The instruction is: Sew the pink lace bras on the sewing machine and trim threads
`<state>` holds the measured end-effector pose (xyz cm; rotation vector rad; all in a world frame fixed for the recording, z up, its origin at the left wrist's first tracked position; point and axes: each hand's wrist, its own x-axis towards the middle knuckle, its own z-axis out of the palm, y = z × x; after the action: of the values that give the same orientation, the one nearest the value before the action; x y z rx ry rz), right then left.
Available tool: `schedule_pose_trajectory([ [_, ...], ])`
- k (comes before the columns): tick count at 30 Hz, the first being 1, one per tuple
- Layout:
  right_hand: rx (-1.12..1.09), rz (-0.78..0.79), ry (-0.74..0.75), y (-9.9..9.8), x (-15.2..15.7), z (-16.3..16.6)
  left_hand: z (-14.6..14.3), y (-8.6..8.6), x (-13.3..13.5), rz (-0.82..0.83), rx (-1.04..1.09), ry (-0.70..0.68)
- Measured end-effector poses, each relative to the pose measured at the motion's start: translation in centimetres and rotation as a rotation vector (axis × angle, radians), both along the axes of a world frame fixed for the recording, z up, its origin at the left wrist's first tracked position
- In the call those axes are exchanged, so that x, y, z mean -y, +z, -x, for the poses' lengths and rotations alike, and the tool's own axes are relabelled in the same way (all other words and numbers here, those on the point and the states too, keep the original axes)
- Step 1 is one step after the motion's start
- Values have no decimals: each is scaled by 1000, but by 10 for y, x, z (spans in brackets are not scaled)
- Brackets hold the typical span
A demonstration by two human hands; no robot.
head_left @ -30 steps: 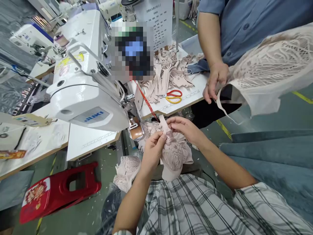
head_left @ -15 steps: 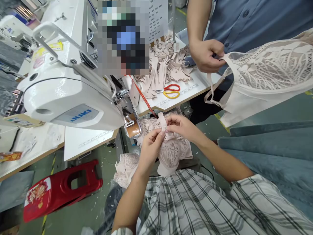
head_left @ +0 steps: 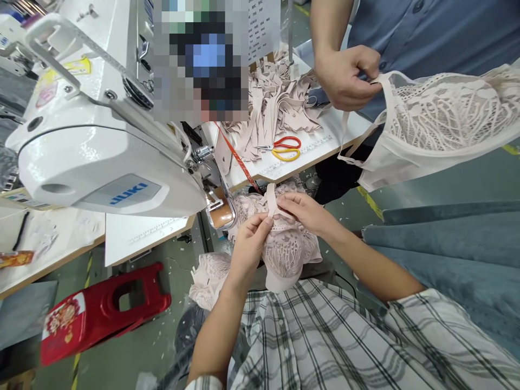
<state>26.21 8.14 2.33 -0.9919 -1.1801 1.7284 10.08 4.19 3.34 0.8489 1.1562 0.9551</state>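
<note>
My left hand (head_left: 248, 246) and my right hand (head_left: 305, 210) both pinch a pale pink lace bra piece (head_left: 284, 254) over my lap, below the table edge. A short beige strap (head_left: 271, 199) sticks up between my fingertips. The white sewing machine (head_left: 101, 135) stands up and to the left of my hands. Across the table, another person's hand (head_left: 345, 76) grips the strap of a second lace bra (head_left: 442, 122) held up in the air.
A heap of beige straps (head_left: 276, 103) and red-and-yellow scissors (head_left: 284, 149) lie on the white table (head_left: 309, 157). More lace pieces (head_left: 209, 276) hang below my hands. A red plastic stool (head_left: 101, 309) lies on the floor at left. Blue-grey upholstery (head_left: 447, 254) is on my right.
The other person's hand lifted from the table edge and took hold of the second bra's strap. My hands kept working the strap on the lace piece, shifting slightly.
</note>
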Motion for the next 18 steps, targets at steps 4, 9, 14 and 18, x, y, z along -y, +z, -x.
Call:
schedule_pose_trajectory([
  [4,-13,17,34,0,-1,-1,0,1,0,0,11,-5],
  [9,72,-48,25,9,-3,-1,0,2,0,-25,-31,-7],
  [14,100,-129,14,5,-3,1,1,1,1,-71,-65,-18],
  [18,77,-117,-63,-5,-2,1,1,2,1,-55,-55,-32],
])
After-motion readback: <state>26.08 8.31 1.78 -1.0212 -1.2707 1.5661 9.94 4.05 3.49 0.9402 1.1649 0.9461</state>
